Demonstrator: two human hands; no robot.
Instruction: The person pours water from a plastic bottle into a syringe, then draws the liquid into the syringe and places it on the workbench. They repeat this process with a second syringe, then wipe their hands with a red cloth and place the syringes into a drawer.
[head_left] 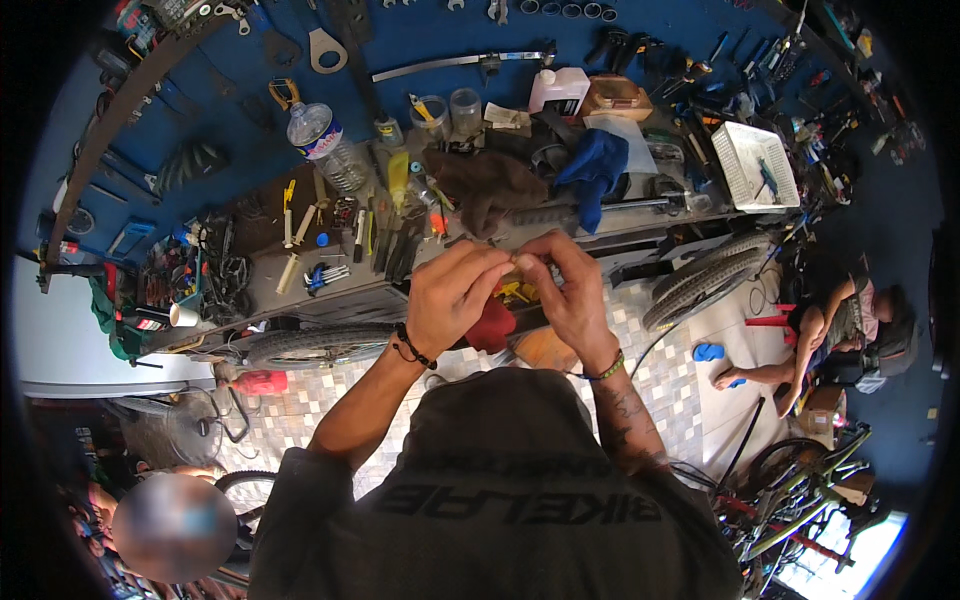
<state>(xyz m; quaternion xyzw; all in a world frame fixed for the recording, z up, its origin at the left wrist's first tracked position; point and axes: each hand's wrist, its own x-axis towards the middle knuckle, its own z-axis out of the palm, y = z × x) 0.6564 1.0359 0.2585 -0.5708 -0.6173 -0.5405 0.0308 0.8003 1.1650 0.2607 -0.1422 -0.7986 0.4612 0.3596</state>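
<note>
Both hands meet at the middle, raised in front of the workbench (330, 295) edge. My left hand (450, 295) has its fingers bent in, thumb and fingertips pressed together. Against them, the thumb and forefinger of my right hand (565, 285) pinch too. Whatever sits between the fingertips is too small to name. Just beyond the hands, a brown cloth (490, 185) lies on the bench, with a blue cloth (600, 165) to its right. Below the hands, a red thing (490, 325) and some yellow items (518, 292) show partly, in what looks like an open drawer.
A large plastic bottle (325, 145), syringes (290, 228), hex keys (327, 277) and a white basket (755, 168) stand or lie on the bench. Bicycle wheels (710, 275) lean below it. One person (850, 330) sits at right, another is at lower left. A bicycle (800, 500) stands at lower right.
</note>
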